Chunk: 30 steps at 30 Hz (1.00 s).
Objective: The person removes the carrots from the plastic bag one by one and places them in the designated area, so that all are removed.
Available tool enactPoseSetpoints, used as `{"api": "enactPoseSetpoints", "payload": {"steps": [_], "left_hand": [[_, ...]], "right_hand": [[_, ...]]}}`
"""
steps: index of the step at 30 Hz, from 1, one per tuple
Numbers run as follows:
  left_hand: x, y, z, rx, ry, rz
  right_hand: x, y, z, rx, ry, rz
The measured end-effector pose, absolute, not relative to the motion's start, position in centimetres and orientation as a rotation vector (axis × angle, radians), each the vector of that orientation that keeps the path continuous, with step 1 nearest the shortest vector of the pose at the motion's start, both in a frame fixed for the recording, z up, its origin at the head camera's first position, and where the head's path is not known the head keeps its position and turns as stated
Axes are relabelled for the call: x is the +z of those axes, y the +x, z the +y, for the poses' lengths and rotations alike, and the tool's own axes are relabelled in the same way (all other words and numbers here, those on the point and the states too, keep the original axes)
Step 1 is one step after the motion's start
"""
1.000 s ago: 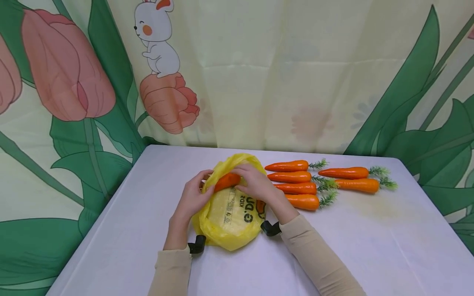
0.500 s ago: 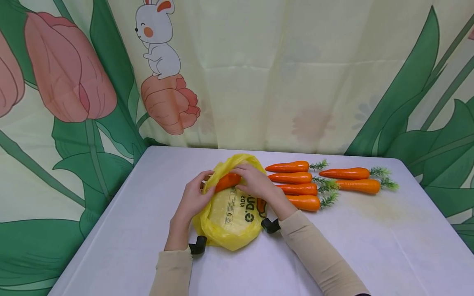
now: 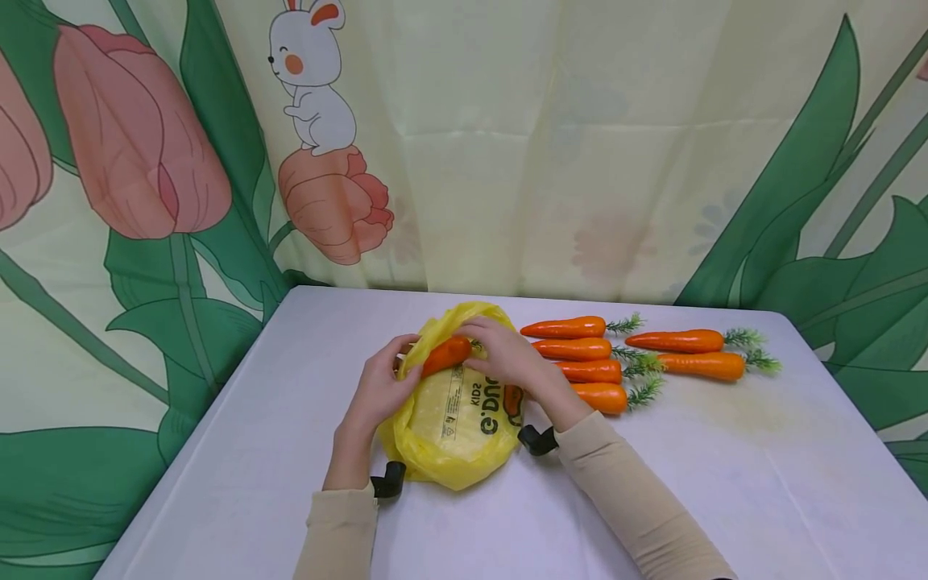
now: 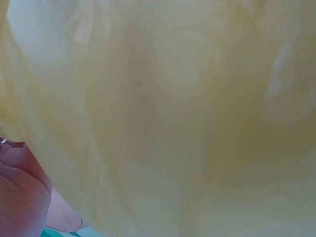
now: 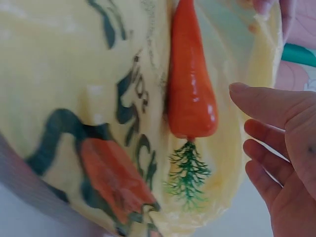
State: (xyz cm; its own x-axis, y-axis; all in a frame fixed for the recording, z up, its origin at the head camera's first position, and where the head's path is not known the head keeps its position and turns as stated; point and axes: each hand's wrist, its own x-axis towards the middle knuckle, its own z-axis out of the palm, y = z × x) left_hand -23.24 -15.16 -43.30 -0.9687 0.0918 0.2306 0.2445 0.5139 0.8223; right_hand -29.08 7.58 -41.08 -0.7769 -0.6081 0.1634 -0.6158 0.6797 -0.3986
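A yellow plastic bag (image 3: 453, 475) with dark printing lies on the table, its mouth spread wide. Inside it is an orange carrot (image 3: 447, 355), whose green top shows in the right wrist view. My left hand (image 3: 384, 383) holds the bag's left rim between thumb and fingers. In the left wrist view the bag's film (image 4: 158, 118) covers most of the picture. My right hand (image 3: 507, 354) is at the bag's upper right side. In the right wrist view, its thumb (image 5: 266, 103) and fingers are spread apart, clear of the carrot.
Right of the bag, several carrots with green tops lie in a column, such as the top carrot (image 3: 565, 327). Two more carrots (image 3: 677, 341) lie farther right. A white cloth covers the table (image 3: 239, 451). Behind it hangs a printed curtain (image 3: 493, 161).
My right hand has let go of the carrot in the bag and drawn slightly right, uncovering its green top. My left hand stays at the bag's rim.
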Motion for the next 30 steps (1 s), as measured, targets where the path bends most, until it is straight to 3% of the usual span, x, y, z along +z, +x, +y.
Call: {"api": "enactPoseSetpoints", "payload": {"steps": [30], "left_hand": [[-43.3,-23.2,-15.3,-1.455,-0.293,-2.588]], "right_hand": [[-43.2,-30.4,6.0,0.553,1.19,-2.888]]}}
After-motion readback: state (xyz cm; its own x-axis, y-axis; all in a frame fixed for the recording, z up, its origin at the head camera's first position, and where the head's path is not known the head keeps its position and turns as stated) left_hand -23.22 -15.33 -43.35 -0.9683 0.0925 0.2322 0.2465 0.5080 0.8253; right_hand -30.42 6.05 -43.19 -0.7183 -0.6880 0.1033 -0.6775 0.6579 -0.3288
